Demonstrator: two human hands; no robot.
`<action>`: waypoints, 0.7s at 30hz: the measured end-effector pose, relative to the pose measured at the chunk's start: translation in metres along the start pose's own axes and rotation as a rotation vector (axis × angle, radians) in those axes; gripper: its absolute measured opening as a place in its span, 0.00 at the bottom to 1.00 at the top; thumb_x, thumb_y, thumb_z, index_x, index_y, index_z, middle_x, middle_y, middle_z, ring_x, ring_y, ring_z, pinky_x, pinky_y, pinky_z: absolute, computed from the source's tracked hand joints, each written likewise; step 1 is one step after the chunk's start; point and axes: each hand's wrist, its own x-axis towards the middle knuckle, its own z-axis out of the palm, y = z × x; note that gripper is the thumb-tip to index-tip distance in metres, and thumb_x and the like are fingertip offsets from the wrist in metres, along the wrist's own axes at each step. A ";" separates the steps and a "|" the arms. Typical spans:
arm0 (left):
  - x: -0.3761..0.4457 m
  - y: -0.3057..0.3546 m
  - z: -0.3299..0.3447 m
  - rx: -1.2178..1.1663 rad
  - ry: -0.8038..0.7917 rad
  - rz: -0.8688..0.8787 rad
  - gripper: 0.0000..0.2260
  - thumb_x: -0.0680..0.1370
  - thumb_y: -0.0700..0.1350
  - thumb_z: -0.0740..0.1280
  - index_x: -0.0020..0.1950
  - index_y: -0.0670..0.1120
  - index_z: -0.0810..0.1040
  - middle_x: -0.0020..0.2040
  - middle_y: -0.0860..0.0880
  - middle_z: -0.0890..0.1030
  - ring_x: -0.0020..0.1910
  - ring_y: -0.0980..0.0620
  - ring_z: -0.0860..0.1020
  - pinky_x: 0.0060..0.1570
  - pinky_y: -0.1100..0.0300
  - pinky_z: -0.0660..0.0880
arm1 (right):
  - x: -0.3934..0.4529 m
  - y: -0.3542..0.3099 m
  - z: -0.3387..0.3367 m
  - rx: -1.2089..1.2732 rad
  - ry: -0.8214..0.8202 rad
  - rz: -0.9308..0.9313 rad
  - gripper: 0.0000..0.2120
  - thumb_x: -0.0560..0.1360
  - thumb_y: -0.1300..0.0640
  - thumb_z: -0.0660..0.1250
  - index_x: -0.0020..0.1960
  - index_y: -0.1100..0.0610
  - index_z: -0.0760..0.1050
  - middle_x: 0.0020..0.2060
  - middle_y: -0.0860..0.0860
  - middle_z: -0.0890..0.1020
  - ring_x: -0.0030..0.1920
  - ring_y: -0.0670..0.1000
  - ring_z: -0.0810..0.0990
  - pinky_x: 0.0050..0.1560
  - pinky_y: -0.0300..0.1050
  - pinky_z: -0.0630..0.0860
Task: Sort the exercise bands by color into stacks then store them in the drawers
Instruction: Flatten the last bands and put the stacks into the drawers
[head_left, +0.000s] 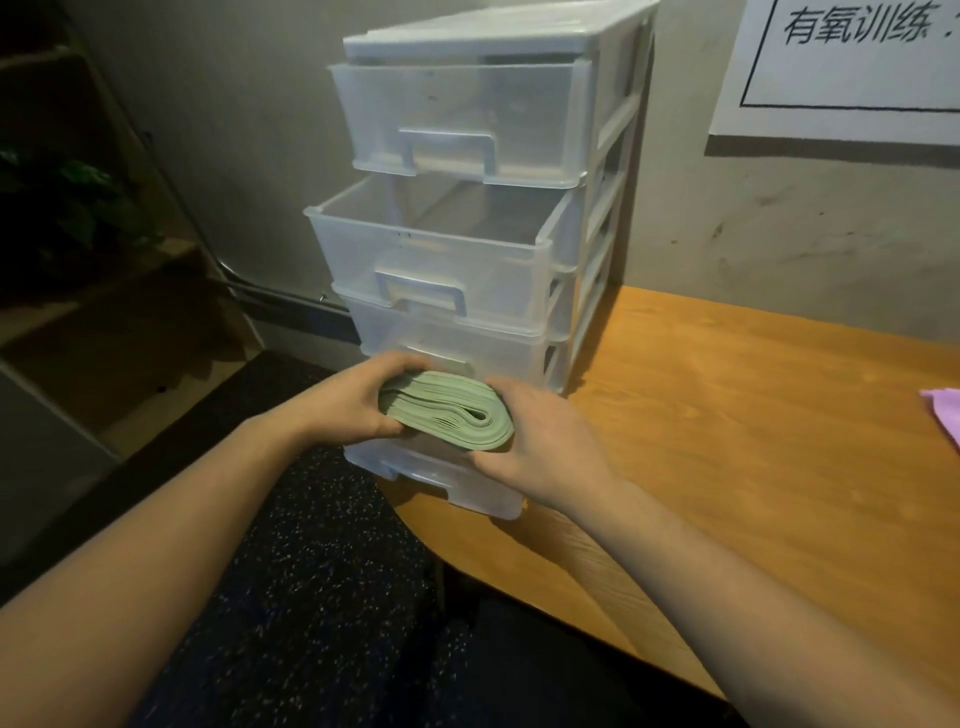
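Folded green bands (447, 413) stacked before the clear drawers (457, 244).

The scene is dim and warm-toned, brightest on the orange wooden tabletop (753, 415) and the translucent white plastic drawer unit (467, 208). The left side sinks into deep shadow. Wide-angle distortion bends the edges, and detail is slightly soft throughout.

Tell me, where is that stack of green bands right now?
The green bands sit mid-frame, gripped between the left hand and right hand, in front of the drawer unit's lower drawers, below the pulled-out second drawer.
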 end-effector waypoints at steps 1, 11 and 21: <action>0.000 -0.004 0.004 -0.008 -0.009 -0.019 0.31 0.71 0.43 0.79 0.67 0.63 0.68 0.61 0.64 0.74 0.60 0.70 0.74 0.61 0.67 0.74 | 0.001 -0.001 0.003 -0.019 0.008 0.012 0.30 0.68 0.36 0.67 0.67 0.43 0.70 0.56 0.42 0.81 0.54 0.46 0.79 0.49 0.45 0.78; -0.007 -0.022 0.006 0.006 -0.069 -0.078 0.30 0.72 0.48 0.77 0.68 0.64 0.68 0.61 0.64 0.75 0.61 0.64 0.75 0.64 0.58 0.75 | 0.005 -0.013 -0.006 -0.031 -0.095 0.034 0.34 0.69 0.33 0.69 0.72 0.44 0.68 0.57 0.41 0.82 0.52 0.44 0.81 0.47 0.41 0.79; -0.005 -0.021 -0.002 0.143 -0.278 -0.110 0.30 0.71 0.46 0.78 0.69 0.60 0.68 0.59 0.62 0.76 0.58 0.63 0.76 0.62 0.62 0.75 | 0.008 -0.017 0.008 -0.146 -0.273 0.054 0.32 0.66 0.32 0.69 0.63 0.49 0.69 0.48 0.44 0.82 0.48 0.49 0.80 0.56 0.50 0.74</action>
